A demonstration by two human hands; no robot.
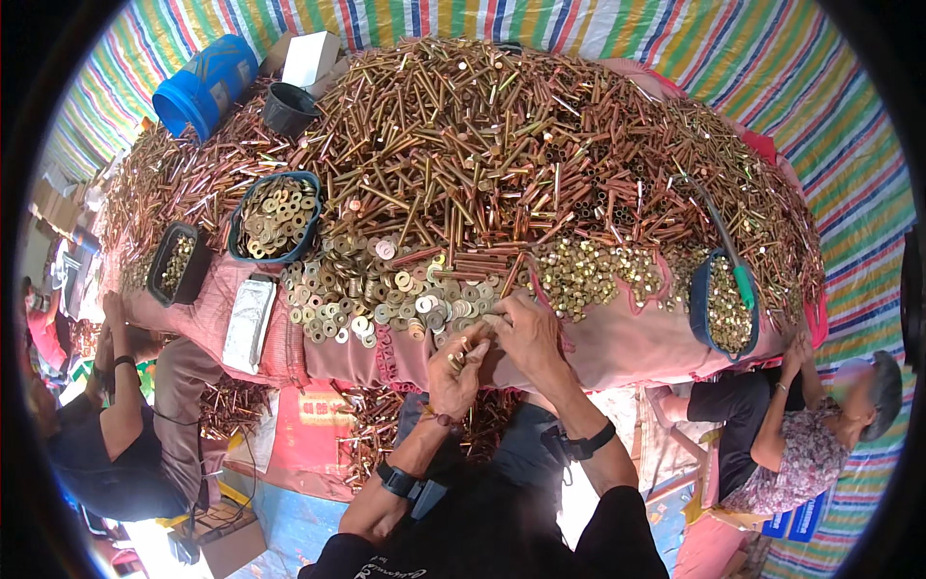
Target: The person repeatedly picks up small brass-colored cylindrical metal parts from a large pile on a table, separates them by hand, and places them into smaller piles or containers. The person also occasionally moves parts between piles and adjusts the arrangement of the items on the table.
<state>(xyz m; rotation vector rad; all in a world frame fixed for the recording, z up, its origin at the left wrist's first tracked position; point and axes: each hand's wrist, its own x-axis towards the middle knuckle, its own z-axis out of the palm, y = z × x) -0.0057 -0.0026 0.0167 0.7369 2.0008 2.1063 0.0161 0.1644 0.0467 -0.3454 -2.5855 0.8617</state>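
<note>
My left hand is closed at the front edge of the heap, with small brass-coloured metal pieces showing between its fingers; their exact kind is unclear. Against it, my right hand has its fingers drawn together in a pinch, and whatever they grip is hidden. Just beyond both hands lie loose flat washers on the left and a pile of brass-coloured nuts on the right. Several copper-coloured metal rods lie between these piles, below a large mound of similar rods and tubes.
A blue basket of washers, a dark tray of nuts and a silvery packet are leftward. Rightward stands a blue basket with a green-handled tool. A blue bucket lies behind. People sit at left and right.
</note>
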